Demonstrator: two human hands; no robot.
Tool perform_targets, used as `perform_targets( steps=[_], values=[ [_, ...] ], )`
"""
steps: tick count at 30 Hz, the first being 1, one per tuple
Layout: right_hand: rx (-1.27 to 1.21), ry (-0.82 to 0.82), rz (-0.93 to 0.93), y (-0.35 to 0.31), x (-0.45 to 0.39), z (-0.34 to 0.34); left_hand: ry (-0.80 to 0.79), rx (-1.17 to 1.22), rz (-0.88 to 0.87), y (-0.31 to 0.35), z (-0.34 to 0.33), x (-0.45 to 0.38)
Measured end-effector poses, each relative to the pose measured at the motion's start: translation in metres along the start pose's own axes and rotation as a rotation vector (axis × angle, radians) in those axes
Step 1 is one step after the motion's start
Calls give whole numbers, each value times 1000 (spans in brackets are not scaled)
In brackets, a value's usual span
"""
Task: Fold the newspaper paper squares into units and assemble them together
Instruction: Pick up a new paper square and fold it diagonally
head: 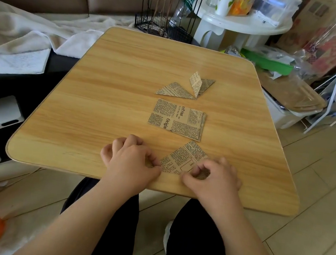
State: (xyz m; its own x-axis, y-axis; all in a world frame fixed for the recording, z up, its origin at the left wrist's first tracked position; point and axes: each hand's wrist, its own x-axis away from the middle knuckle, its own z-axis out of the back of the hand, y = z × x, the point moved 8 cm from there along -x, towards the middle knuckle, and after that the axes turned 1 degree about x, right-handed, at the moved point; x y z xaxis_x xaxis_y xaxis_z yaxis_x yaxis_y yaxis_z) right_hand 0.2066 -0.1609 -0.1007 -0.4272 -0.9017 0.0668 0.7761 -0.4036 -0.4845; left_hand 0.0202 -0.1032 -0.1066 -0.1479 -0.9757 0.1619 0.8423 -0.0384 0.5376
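A newspaper square [182, 159], folded into a triangle, is held flat near the desk's [103, 89] near edge. Its left corner is pinched by the curled fingers of the left hand [131, 159], its right corner by those of the right hand [214, 176]. Just beyond, toward the desk's centre, flat squares [176, 119] are stacked overlapping. Farther on, folded triangular units [189, 87] lie joined, one flap raised.
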Motion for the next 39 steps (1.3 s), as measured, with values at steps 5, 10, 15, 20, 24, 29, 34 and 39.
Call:
perform_targets(
  steps=[5, 10, 15, 20, 24, 29, 34, 39],
  values=[
    [-23, -23, -90, 27, -2, 15, -18, -6, 9, 0, 0, 0],
    [-24, -64, -120, 40, -3, 19, -24, 2, 19, 2, 1, 1],
    [-45, -85, -123, 43, -5, 19, -26, 6, 32, 1, 2, 1],
    [-40, -33, -45, 37, -5, 25, -31, -22, 59, -1, 1, -1],
    [-126, 47, 310, 7, 12, 24, -14, -8, 86, -1, 3, -3],
    [-34, -49, 541, -10, 35, -4, -6, 7, 110, -7, 5, -1],
    [-24, -10, 543, -7, 35, -4, 24, 0, 158, -23, 16, 0],
    [53, 20, 557, -8, 42, -4, 111, 24, 165, -36, 33, 3]
  ],
)
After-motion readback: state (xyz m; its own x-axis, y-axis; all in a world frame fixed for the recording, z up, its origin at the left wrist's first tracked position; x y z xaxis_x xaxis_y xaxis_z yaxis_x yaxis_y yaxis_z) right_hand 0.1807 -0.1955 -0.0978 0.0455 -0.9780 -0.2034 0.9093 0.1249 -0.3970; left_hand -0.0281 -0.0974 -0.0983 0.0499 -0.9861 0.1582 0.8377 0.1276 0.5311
